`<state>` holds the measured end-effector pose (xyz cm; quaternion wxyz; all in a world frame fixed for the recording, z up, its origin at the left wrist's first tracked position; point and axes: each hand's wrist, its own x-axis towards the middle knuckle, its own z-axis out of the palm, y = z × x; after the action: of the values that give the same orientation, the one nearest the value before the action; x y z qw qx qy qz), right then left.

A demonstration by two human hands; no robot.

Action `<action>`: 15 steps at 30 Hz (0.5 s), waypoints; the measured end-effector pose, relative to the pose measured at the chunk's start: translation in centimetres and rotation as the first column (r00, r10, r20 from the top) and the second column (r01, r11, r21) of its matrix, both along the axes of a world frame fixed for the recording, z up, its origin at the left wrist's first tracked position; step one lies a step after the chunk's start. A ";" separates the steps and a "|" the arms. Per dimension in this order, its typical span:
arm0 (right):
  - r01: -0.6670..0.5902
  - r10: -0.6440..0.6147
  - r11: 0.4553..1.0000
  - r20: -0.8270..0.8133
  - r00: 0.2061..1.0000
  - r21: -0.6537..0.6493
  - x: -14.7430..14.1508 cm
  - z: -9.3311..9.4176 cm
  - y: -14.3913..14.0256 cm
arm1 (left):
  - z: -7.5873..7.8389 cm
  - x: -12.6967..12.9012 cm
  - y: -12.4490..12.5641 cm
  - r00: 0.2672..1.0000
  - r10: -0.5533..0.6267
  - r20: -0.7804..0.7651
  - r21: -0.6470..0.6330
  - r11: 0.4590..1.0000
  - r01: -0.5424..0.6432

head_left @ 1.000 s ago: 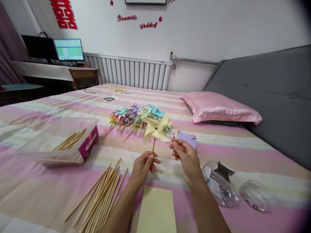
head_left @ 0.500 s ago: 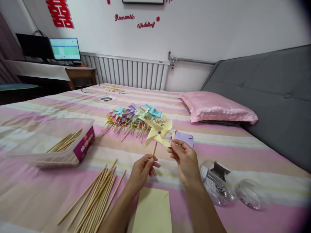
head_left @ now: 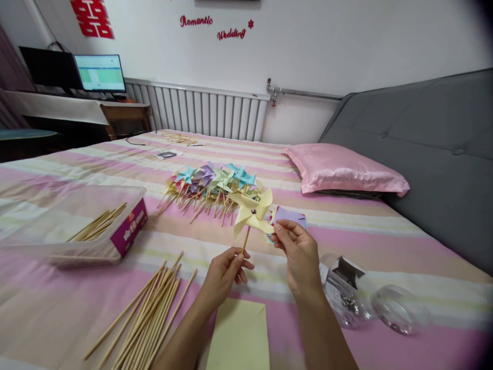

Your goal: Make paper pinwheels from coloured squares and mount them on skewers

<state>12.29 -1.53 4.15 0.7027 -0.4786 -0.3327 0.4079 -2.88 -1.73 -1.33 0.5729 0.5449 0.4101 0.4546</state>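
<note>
My left hand [head_left: 225, 271] pinches the lower end of a thin wooden stick that carries a pale yellow paper pinwheel [head_left: 252, 213], held upright above the bed. My right hand [head_left: 297, 252] has its fingertips on the pinwheel's right blade tip. Behind it lies a small stack of coloured paper squares [head_left: 290, 216], purple on top. A pile of finished pinwheels [head_left: 210, 182] in blue, purple, green and yellow lies further back on the striped bedspread [head_left: 57, 303].
Loose wooden sticks [head_left: 148, 313] lie at front left, and more fill a clear plastic box [head_left: 77, 226]. A yellow paper sheet [head_left: 239, 336] sits between my forearms. A clear jar [head_left: 342, 293] and its lid [head_left: 400, 308] rest at right. Pink pillow [head_left: 342, 172] and grey headboard [head_left: 442, 149] beyond.
The pinwheel and both hands have stayed close together; the pinwheel has tilted slightly to the right and my right fingers have shifted along its blade. The view has dropped a little.
</note>
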 end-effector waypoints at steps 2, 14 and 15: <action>0.002 -0.002 1.000 0.015 1.000 -0.019 0.0 0.1 0.0 | 0.0 0.0 0.0 1.000 -0.001 -0.003 0.000 1.000 0.001; 0.034 -0.052 0.994 0.172 0.984 0.103 -0.1 -0.4 0.3 | -0.3 -0.2 -0.1 0.998 -0.019 -0.062 0.037 0.999 0.021; 0.052 -0.075 0.991 0.182 0.980 0.127 0.0 -0.4 0.2 | -0.3 -0.2 -0.1 0.997 -0.018 -0.073 0.042 0.999 0.021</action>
<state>12.26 -1.31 3.77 0.7090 -0.4812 -0.4060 0.3176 -3.06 -1.83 -1.67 0.5501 0.5772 0.4154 0.4377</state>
